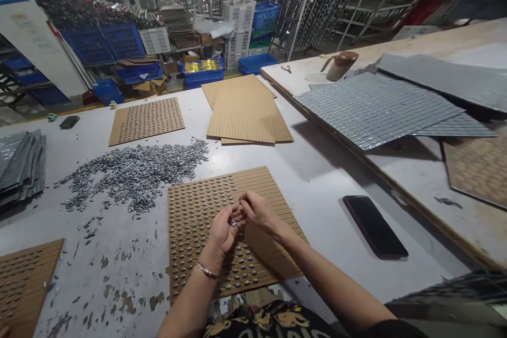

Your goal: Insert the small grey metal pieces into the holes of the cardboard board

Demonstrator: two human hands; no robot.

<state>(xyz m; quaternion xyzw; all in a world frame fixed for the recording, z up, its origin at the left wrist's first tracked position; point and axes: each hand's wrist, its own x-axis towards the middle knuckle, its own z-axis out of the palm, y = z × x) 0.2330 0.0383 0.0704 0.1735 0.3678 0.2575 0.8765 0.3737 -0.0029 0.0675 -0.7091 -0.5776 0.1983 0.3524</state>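
My left hand (222,231), a metal bangle on its wrist, is cupped palm up over a brown cardboard sheet (273,195). Its fingers curl round a few small grey oval pieces (233,223). Thumb and fingertips of my right hand (259,212) pinch together at the left fingertips; what they hold, if anything, is too small to tell. Rows of the same shiny oval pieces sit in the sheet's grooves on its left part and below my hands. Bare grooves show on the right part. Beyond the sheet, to the left, spreads a loose pile of oval pieces (138,171).
A black phone (374,226) lies to the right. Bare cardboard sheets (245,111) and another filled sheet (148,119) lie farther back. At lower left, another person's fingers (5,331) touch a partly filled sheet (34,274). A mug (341,66) stands on the adjoining table.
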